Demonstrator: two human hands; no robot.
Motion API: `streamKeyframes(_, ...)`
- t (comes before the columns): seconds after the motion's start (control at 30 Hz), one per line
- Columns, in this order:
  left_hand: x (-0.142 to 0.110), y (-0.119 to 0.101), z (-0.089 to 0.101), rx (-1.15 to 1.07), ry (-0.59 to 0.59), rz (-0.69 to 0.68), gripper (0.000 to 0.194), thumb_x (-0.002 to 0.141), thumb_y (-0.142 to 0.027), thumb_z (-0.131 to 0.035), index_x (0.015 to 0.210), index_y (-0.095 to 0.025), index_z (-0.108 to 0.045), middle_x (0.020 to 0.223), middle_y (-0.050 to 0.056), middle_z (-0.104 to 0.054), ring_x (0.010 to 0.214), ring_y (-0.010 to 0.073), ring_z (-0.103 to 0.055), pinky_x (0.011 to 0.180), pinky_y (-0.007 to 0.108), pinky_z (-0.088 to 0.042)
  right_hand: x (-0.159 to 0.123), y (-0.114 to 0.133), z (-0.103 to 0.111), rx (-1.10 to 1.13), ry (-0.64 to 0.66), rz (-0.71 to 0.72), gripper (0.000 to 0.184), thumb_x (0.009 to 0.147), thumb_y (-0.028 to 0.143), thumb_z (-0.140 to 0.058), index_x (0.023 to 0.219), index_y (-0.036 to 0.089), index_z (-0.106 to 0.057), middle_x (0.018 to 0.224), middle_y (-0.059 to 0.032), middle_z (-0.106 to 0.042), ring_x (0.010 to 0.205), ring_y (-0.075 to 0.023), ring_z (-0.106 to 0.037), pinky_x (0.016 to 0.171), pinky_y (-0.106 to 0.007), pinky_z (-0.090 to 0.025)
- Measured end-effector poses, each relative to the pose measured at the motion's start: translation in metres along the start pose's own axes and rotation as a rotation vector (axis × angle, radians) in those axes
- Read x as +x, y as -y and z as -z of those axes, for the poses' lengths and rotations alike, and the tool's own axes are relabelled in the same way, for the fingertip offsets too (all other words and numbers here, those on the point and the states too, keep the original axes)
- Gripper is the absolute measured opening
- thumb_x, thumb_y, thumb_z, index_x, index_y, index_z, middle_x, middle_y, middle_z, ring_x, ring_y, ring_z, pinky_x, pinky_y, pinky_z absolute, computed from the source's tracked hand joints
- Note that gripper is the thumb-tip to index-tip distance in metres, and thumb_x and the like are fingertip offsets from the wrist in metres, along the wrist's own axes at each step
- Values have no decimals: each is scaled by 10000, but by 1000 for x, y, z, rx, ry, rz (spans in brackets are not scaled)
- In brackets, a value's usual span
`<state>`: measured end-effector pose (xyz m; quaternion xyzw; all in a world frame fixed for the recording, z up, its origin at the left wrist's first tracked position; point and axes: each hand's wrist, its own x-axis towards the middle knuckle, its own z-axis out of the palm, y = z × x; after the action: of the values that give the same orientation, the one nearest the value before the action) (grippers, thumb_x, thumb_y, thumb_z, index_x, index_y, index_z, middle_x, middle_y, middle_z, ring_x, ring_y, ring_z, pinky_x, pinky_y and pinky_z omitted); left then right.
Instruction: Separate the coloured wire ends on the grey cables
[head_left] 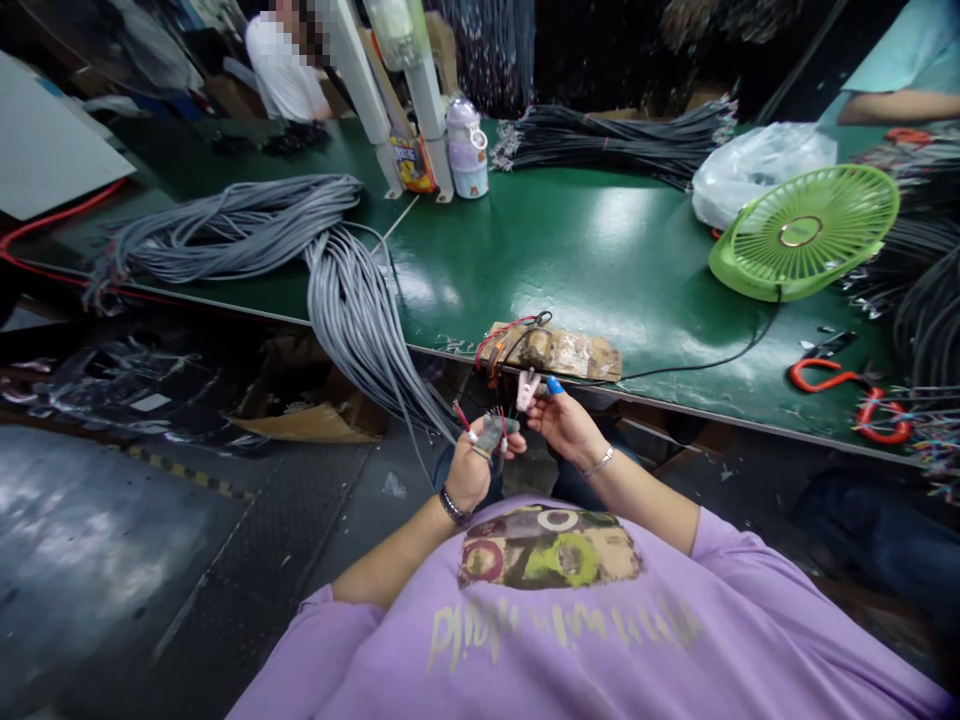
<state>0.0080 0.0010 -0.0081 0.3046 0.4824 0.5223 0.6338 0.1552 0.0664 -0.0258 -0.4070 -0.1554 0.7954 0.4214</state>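
My left hand [471, 476] is closed around the end of a grey cable [491, 436], from which thin red and other coloured wires stick out. Close by on the right, my right hand [568, 428] has its fingers bent together, with a blue cover on one fingertip. A small pink clip-like piece [528, 388] touches or nearly touches those fingertips; whether they grip it or a thin wire is unclear. Just beyond both hands, a worn wooden block [574, 352] with wires wrapped on it lies at the table edge.
A big bundle of grey cables [352, 310] hangs over the edge of the green table [517, 245]. On the right stand a green fan [806, 232] and red-handled tools [885, 415]. A bottle [467, 150] and black cables [615, 140] lie farther back. Two other people are across the table.
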Motion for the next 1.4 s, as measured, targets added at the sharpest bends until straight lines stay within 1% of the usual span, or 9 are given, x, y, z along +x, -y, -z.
streamKeyframes(0.1,2,-1,2,-24,27,-12,356,802,-461,-614,969,-149,-648,914,102,-714,860,181,-675,702,252,-498,-9,1,8,-171,-10,113,401,670,527,-747,772,162,-615,726,-15,-633,598,-88,-531,570,-213,-446)
streamKeyframes(0.2,1,0,4,94,33,34,287,784,-403,-633,916,-148,-637,816,74,-701,634,130,-643,512,192,-424,-23,1,11,-441,31,235,310,709,446,-738,797,162,-649,732,-16,-637,610,-94,-522,581,-224,-426)
streamKeyframes(0.37,-5,8,7,414,185,83,125,782,-246,-570,847,-164,-638,510,-28,-576,357,89,-476,381,188,-362,-48,-4,2,-678,301,270,264,756,388,-705,924,188,-661,740,-23,-629,644,-144,-565,624,-281,-458)
streamKeyframes(0.5,-8,9,6,458,245,114,135,706,-175,-605,834,-165,-643,510,-34,-574,348,113,-502,351,204,-374,-52,-7,-6,-809,247,392,181,764,340,-697,861,189,-672,781,-37,-645,664,-148,-562,642,-284,-461)
streamKeyframes(0.67,-11,-2,4,294,173,99,235,707,-305,-703,848,-164,-578,684,7,-644,513,124,-615,421,185,-427,-43,-3,-5,-685,218,308,215,704,365,-736,770,171,-674,714,-14,-640,637,-124,-544,612,-252,-446)
streamKeyframes(0.93,-9,1,5,364,133,64,271,765,-411,-668,751,-164,-556,533,-45,-566,327,46,-436,330,150,-315,-38,-9,-2,-335,17,30,303,589,364,-801,699,153,-613,585,22,-572,460,-57,-417,437,-193,-330)
streamKeyframes(1.1,-10,0,0,394,195,227,258,725,-368,-696,837,-164,-584,521,-18,-621,374,109,-553,358,175,-399,-39,-1,-4,-526,128,184,266,610,347,-796,735,153,-662,652,11,-612,561,-82,-489,523,-206,-393)
streamKeyframes(1.23,-9,-1,1,344,177,167,262,718,-385,-711,792,-149,-625,630,43,-690,533,150,-658,516,228,-518,-38,3,-3,-653,182,242,249,645,360,-778,732,153,-670,697,-2,-637,637,-107,-531,628,-242,-437)
streamKeyframes(1.4,-7,2,2,282,121,124,370,775,-500,-644,703,-137,-634,642,69,-690,542,157,-659,506,236,-515,-35,-5,1,-579,86,208,288,627,385,-786,712,150,-641,647,17,-595,563,-82,-464,549,-222,-383)
